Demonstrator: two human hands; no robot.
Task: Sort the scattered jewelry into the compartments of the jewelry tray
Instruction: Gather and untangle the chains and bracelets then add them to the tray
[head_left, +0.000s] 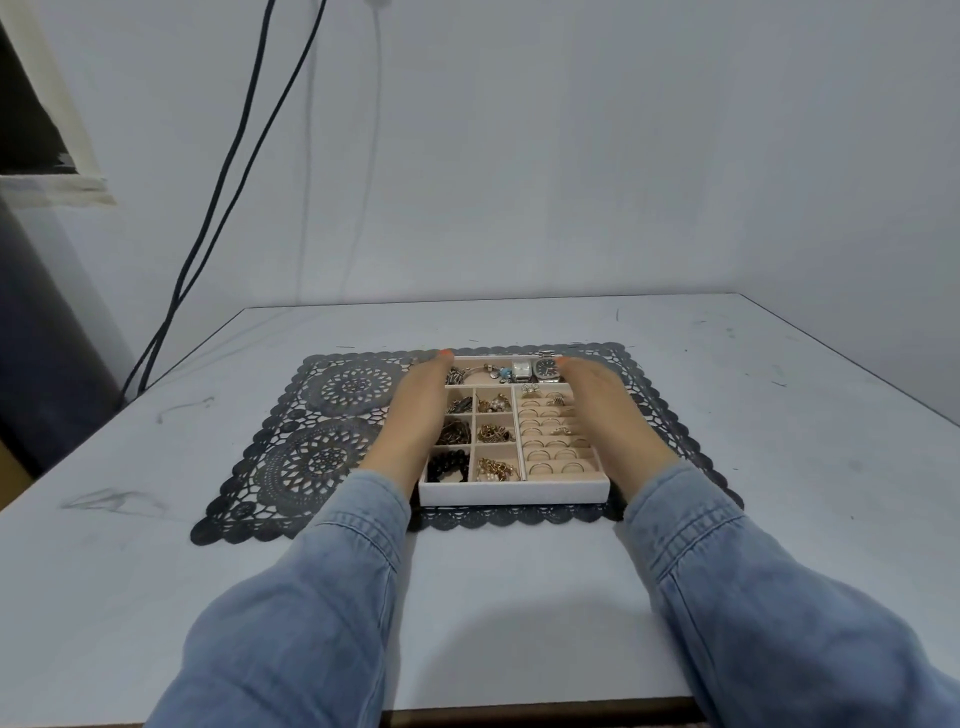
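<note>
Flanking the white jewelry tray (514, 492), left hand (415, 415) and right hand (608, 421) with fingers straight along its side walls, gripping nothing, tray on dark lace mat (322, 415) mid-worktop (779, 395), rings (550, 442), watches (535, 369) in compartments

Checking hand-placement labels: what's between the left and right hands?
Head view: the jewelry tray sits between the left hand and right hand, which flank its sides; rings and watches lie in its compartments.
</note>
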